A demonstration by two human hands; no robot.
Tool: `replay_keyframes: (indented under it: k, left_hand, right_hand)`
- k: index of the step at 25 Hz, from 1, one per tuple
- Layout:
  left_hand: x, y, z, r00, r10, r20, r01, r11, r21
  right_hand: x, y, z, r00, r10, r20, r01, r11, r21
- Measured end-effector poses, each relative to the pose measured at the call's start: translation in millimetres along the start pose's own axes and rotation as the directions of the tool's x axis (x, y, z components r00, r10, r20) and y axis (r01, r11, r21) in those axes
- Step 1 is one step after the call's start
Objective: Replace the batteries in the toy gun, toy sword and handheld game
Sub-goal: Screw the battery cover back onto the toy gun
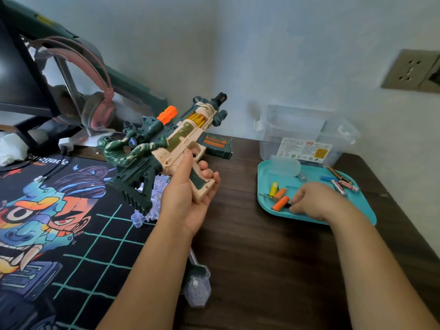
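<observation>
Fingers [206, 173] of my left hand [190, 198] wrap the grip of the beige and dark green plastic toy gun [171, 139], held tilted above the dark wooden surface [250, 246]. My right hand [314, 201] rests curled in the teal plastic tray [264, 182], just beside an orange cylindrical battery [281, 203]; whether it pinches anything I cannot tell

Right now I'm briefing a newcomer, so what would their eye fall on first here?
The camouflage toy gun, gripped by its handle in the left hand, is held up mid-frame. Next comes the teal tray at right, with the right hand beside orange batteries. The bright cartoon mat fills the lower left.
</observation>
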State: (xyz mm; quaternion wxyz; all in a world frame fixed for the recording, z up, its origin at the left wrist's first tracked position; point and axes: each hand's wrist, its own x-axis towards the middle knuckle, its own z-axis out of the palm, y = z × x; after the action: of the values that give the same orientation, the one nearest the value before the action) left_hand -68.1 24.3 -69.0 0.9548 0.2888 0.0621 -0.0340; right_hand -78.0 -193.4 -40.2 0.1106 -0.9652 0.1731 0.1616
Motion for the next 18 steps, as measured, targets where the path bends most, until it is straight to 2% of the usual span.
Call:
replay_keyframes:
  k: [5, 7, 9, 13, 18]
  left_hand:
    - [0, -1, 0, 1.0, 0.01, 0.002, -0.01, 1.0, 0.027]
    - [0, -1, 0, 1.0, 0.004, -0.002, -0.004, 1.0, 0.025]
    - [0, -1, 0, 1.0, -0.003, 0.005, 0.003, 1.0, 0.02]
    - [-1, -1, -1, 1.0, 0.005, 0.013, -0.005, 1.0, 0.022]
    - [1, 1, -2, 1.0, 0.01, 0.003, -0.01, 1.0, 0.012]
  right_hand:
    - [0, 3, 0, 1.0, 0.008, 0.009, -0.009, 0.992, 0.127]
    - [-1, 5, -2, 1.0, -0.025, 0.0, 0.024, 0.992, 0.122]
    - [0, 9, -4, 0.997, -0.064, -0.042, 0.069, 0.988, 0.135]
    - [-2, 10, -6, 0.982, -0.112, -0.149, 0.152, 0.945, 0.29]
    - [-2, 16, -12, 0.963, -0.117, -0.242, 0.209, 0.894, 0.397]
